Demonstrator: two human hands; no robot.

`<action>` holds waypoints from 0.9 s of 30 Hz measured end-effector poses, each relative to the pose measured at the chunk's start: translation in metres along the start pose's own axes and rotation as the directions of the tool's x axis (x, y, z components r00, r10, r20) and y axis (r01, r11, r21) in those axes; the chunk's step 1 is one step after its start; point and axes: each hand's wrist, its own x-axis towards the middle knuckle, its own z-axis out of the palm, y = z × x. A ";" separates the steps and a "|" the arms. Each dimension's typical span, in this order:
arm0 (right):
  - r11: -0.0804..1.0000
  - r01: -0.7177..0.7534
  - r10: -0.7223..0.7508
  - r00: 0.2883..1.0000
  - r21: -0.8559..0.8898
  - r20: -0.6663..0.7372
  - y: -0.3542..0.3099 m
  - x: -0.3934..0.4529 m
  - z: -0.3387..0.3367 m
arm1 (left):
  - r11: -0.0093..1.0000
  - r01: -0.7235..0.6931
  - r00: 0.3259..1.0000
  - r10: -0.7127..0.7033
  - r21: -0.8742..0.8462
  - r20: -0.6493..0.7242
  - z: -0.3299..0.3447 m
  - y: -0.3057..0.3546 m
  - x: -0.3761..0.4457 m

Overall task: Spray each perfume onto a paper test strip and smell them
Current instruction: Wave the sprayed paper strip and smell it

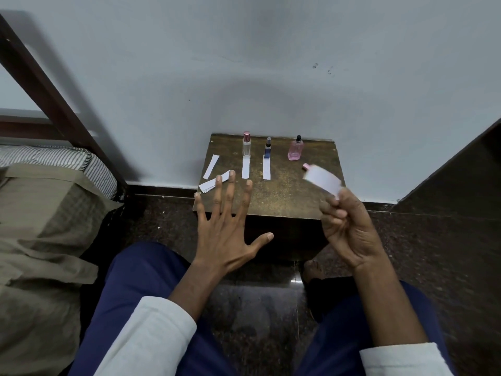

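Observation:
Three perfume bottles stand in a row at the back of a small brown table [287, 191]: a clear bottle [246, 145] with a pink cap, a slim blue bottle [267, 149], and a pink bottle [295, 149] with a black sprayer. A white strip [245, 169] lies in front of the clear bottle and another strip [266, 169] in front of the blue one. My right hand [344, 226] pinches a blurred white paper strip [322, 179] above the table's right side. My left hand [230, 223] hovers over the table's front left with fingers spread, holding nothing.
A loose strip [211, 166] and a small stack of strips [210, 184] lie at the table's left. A small pink cap [306, 166] shows behind the held strip. A bed with a dark frame [54, 104] stands to the left. The wall is right behind the table.

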 end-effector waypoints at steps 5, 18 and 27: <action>-0.099 -0.354 -0.184 0.925 -0.930 -0.333 0.024 0.001 -0.032 | 1.000 -0.007 1.000 0.008 0.011 -0.021 0.000 0.000 0.000; 0.282 -0.284 -0.127 0.936 -0.917 -0.329 0.016 0.006 -0.027 | 0.999 0.033 0.998 -0.033 -0.018 -0.047 -0.006 0.005 -0.001; 0.182 -0.248 -0.220 0.933 -0.952 -0.285 0.023 0.008 -0.017 | 1.000 0.017 0.998 -0.015 0.022 -0.056 -0.004 0.005 0.000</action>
